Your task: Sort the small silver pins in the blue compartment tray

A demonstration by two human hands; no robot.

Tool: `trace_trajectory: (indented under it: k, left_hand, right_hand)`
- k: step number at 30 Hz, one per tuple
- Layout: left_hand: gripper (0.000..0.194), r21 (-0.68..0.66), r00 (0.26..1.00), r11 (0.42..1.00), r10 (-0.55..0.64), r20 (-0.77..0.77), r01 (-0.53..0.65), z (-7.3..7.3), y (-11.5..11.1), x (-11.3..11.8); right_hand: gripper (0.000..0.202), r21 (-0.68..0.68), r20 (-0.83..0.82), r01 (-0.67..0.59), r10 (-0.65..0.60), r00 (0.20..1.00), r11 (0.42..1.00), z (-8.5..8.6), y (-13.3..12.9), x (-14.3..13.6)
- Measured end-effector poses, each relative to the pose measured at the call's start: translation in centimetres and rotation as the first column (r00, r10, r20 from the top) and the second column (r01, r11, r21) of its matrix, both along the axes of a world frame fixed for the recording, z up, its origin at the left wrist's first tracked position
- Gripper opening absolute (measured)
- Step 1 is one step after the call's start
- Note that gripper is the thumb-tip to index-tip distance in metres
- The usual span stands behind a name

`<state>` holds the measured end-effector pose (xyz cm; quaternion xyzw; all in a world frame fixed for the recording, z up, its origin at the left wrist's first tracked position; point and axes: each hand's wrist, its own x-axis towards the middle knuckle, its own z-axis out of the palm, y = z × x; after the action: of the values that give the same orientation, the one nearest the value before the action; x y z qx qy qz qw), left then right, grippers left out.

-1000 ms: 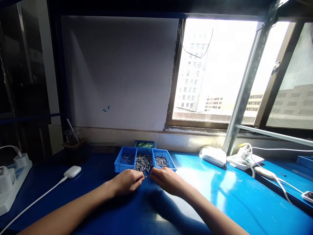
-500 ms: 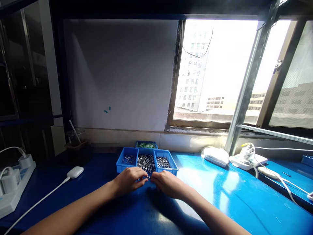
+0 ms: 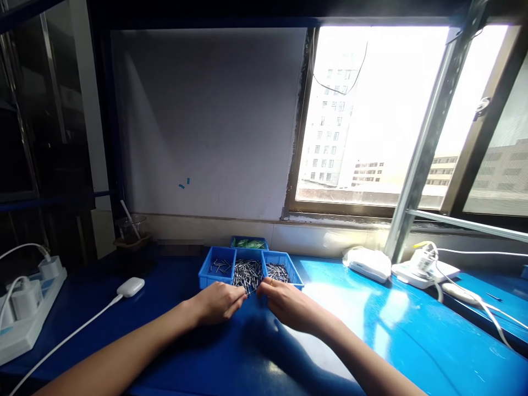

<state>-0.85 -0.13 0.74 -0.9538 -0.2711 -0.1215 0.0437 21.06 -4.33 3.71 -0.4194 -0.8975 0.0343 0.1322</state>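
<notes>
A workshop — blue bins [image 3: 206, 282] hold metal parts [image 3: 248, 270].

bins [image 3: 205, 281]: blue | pins [image 3: 248, 270]: silver-dark, apparently | tabletop [image 3: 173, 291]: blue | case [image 3: 131, 287]: white

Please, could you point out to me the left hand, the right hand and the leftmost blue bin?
Left hand [image 3: 219, 302]: head view, on the back of the hand.
Right hand [image 3: 291, 304]: head view, on the back of the hand.
Leftmost blue bin [image 3: 207, 282]: head view, on its front wall.
</notes>
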Motion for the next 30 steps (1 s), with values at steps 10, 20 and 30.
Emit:
trace_trajectory:
  k: [10, 20, 30]
  left_hand:
    - [0.023, -0.092, 0.996, 0.992, 0.086, -0.026, -0.088, 0.1, 0.1, -0.2]
    - [0.018, -0.096, 0.988, 0.987, 0.122, -0.091, -0.131, 0.1, 0.1, -0.2]
    - [0.023, -0.073, 0.982, 0.986, 0.137, -0.126, -0.147, 0.0, 0.1, -0.1]
  right_hand:
    - [0.034, -0.094, -0.146, -0.012, -0.002, 0.989, 0.996, -0.6, 0.7, -0.4]
    - [0.036, -0.335, -0.436, 0.122, -0.269, 0.859, 0.934, -0.4, 1.4, 0.2]
    - [0.037, -0.100, 0.016, 0.053, -0.051, 0.999, 0.994, -3.2, 0.7, -1.5]
